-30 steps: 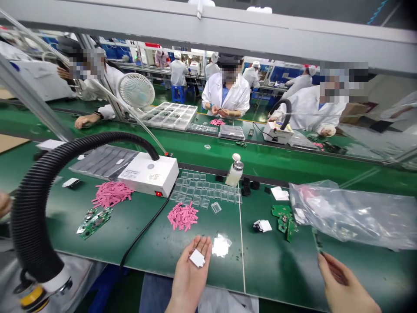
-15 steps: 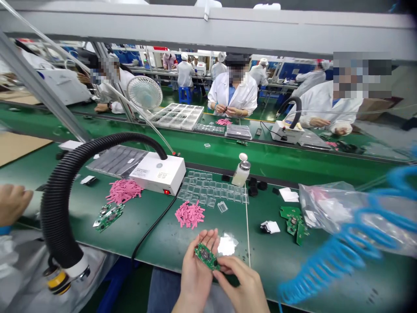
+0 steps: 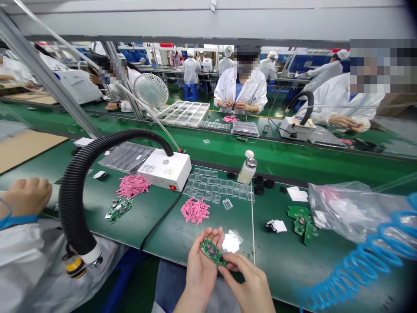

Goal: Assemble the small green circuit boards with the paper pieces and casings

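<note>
Green oblong circuit board [image 3: 213, 252] with small mounted parts, held by one pinch near the front edge

The board lies slantwise over the upturned palm of the left hand [image 3: 202, 258], whose fingers [image 3: 219, 234] are loosely curled and not clamped on it. The right hand [image 3: 246, 271] pinches the board's lower end between thumb and forefinger. That pinch looks like the main hold; were it to loosen while the palm tipped, the board could slide off towards the lap or the dark green surface [image 3: 283, 265]. Pressing too hard might strain the mounted parts.

To the right, a bright blue coiled plastic cord [image 3: 355, 265] could snag a forearm swung that way. Just beyond the left fingertips, a glaring pile of thin white pieces [image 3: 232, 240] might scatter if brushed.

Farther in, a heap of flat pink strips [image 3: 195, 211] and a loose clear plastic frame [image 3: 227, 204] sit in front of rows of similar frames, limiting a straight forward reach. A thick ribbed black hose [image 3: 70, 195] arches across the left side, between these hands and a co-worker's hand [image 3: 29, 198]. Behind the rows stands a pale bottle with a metal collar [image 3: 246, 171], its cap raised; knocked over, it could spill any contents among the frames.
</note>
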Demonstrator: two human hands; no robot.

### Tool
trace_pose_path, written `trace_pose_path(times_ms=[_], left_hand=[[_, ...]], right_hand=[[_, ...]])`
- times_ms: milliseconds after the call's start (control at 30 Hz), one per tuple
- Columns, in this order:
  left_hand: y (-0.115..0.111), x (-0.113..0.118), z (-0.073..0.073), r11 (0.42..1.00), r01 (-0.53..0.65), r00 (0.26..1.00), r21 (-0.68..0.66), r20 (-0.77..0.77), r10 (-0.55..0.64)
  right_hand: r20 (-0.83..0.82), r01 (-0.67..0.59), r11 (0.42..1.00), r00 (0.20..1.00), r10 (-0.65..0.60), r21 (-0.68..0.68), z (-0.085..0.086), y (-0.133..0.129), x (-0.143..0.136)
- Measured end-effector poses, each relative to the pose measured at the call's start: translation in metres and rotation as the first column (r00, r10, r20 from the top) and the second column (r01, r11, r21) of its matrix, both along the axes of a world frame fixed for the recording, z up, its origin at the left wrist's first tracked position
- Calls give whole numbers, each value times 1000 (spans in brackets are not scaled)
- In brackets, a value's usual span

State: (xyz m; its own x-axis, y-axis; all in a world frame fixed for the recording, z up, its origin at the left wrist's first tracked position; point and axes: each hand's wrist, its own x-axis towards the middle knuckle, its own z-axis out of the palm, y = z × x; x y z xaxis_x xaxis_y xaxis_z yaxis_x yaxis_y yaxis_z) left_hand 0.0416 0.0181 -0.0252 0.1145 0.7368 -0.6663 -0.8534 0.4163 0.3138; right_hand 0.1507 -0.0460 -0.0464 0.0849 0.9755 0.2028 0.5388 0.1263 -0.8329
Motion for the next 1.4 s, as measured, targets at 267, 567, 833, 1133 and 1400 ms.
trace_pose_path(times_ms=[267, 567, 833, 1133, 1400], left_hand=[[-1, 4, 0, 1000, 3, 1000, 7, -12, -3], [-6, 4, -1, 995, 70, 997, 71, -25, -69], [-9, 5, -1, 978, 138, 978, 155, -175, -110], [-22, 0, 6, 910, 303, 933, 283, -281, -224], [-18, 0, 12, 915, 215, 966, 342, -214, -146]], right_hand=[[33, 39, 989, 998, -44, 141, 10, 3, -3], [59, 21, 995, 998, -27, 97, 9, 2, -1], [-83, -6, 1000, 997, 6, 0, 6, 1, 2], [-665, -255, 895, 745, -60, -366, 11, 13, 1], [-780, -284, 887, 613, -123, -363, 20, 14, 2]])
